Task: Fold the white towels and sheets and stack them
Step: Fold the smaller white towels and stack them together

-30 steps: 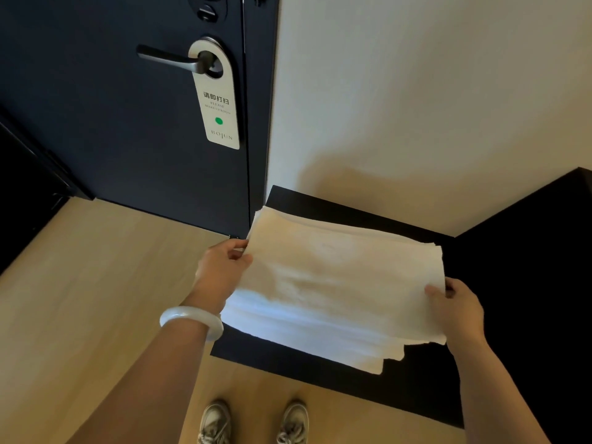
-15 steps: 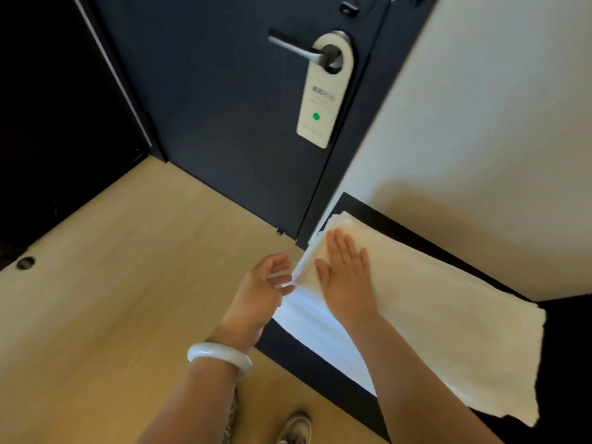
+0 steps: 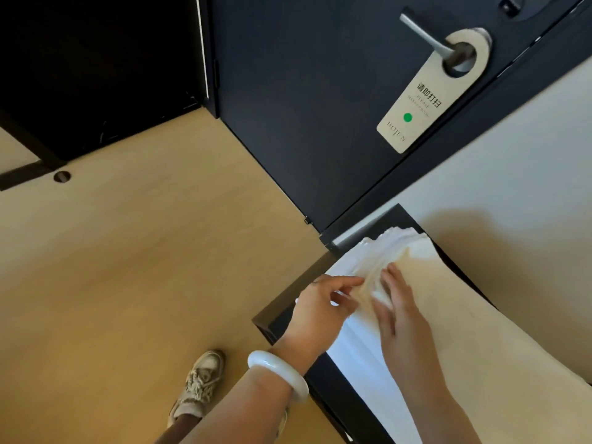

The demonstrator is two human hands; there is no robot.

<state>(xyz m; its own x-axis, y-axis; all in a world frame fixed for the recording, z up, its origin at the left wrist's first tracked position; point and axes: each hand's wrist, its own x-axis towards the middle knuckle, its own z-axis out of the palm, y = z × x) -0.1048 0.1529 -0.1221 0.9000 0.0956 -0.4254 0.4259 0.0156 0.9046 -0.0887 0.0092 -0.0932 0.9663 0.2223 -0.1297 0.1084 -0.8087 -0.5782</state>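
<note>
A pale wood-grain floor (image 3: 128, 283) fills the view from 7 to 10 o'clock, smooth and matte. A dark navy door (image 3: 304, 107) stands at 12 o'clock, and a plain cream wall (image 3: 512, 187) runs from 2 to 4 o'clock. At 4 o'clock the stack of sheets (image 3: 464, 331) lies flat on a black table (image 3: 278, 318) set against that wall. The stack is made of many thin, soft white layers, with their edges fanned and slightly ruffled at the far corner. The right hand (image 3: 402, 318) lies palm down on top of the stack near its left edge, fingers straight and slightly spread, holding nothing. The left hand (image 3: 315, 310), at 5 o'clock just beside it, has its fingers curled, and thumb and fingertips pinch the lifted edge of the upper layers. A stiff cream door hanger (image 3: 429, 97) with a green dot hangs on a brushed metal handle (image 3: 423, 36) at 1 o'clock. A glossy white bangle (image 3: 278, 373) circles the left wrist. A worn laced shoe (image 3: 198, 382) rests on the floor at 6 o'clock.
</note>
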